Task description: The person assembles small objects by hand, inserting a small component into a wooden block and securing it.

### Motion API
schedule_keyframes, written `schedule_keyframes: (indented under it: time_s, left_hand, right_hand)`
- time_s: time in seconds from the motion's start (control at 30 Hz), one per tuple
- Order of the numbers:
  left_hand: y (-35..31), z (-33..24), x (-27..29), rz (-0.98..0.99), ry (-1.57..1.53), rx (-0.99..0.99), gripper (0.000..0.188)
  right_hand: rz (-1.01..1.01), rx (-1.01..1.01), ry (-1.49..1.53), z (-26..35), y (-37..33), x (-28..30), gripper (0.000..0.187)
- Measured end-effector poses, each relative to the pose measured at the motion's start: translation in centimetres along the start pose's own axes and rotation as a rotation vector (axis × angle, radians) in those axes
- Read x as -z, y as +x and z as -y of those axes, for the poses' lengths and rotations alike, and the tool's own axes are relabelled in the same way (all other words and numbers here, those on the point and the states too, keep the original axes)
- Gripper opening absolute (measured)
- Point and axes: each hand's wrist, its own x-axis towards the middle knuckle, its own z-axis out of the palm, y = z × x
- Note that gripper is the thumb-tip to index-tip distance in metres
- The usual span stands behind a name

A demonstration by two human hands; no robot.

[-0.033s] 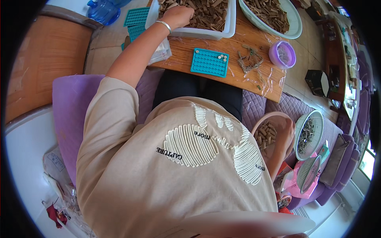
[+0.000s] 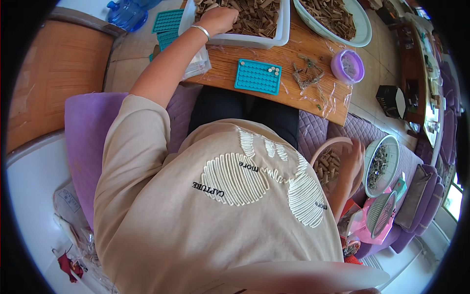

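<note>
My left hand, with a white bangle at the wrist, reaches over the near left rim of a white plastic bin. Its fingers curl down among brown flat and folded pieces; whatever they grip is hidden. Low on the right, my right hand is at the right rim of a pinkish-brown basket. Short brown rolls lie in that basket. The right fingers are bent and partly blurred, so their hold is unclear. A teal tray with rows of slots carries several small pale round pieces.
A second tub of brown pieces stands at the wooden table's far right. Near it are a purple bowl and a tangle of dry strands. A pale green basket with dark bits sits right of my right hand.
My right hand has shifted slightly up and left at the basket rim, its fingers lifting. My left hand stays nearly still in the bin.
</note>
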Motion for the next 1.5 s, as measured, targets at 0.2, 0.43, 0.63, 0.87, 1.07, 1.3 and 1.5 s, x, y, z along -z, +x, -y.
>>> schedule_keyframes:
  time_s: [0.2,0.43,0.63,0.87,1.07,1.3,1.5]
  left_hand:
    - [-1.8,-3.9,6.8,-0.015,-0.103,0.165,0.011]
    - [-9.4,-6.9,7.6,-0.287,-0.596,-0.163,0.014]
    - [-18.6,-14.0,2.8,0.588,-1.576,-0.192,0.016]
    - [-19.4,-15.9,1.7,0.727,-1.756,-0.031,0.028]
    - [-18.2,-16.6,1.9,0.685,-1.83,0.076,0.025]
    - [-16.2,-17.5,-0.5,0.22,-1.975,0.185,0.02]
    - [-14.8,-18.9,0.6,-0.035,-1.354,0.019,0.034]
  right_hand:
    - [0.047,0.15,0.396,5.6,4.5,-4.7,0.023]
    - [-0.03,0.591,-0.008,6.8,9.1,-6.2,0.027]
    - [0.147,0.756,0.054,5.6,12.9,-6.4,0.018]
    - [0.121,0.571,0.171,7.1,12.7,-5.0,0.014]
    - [0.125,0.839,-0.01,5.9,13.1,-6.1,0.013]
    - [0.248,0.407,0.539,10.1,10.6,-3.9,0.011]
    - [0.711,0.132,1.062,14.4,6.5,-4.3,0.016]
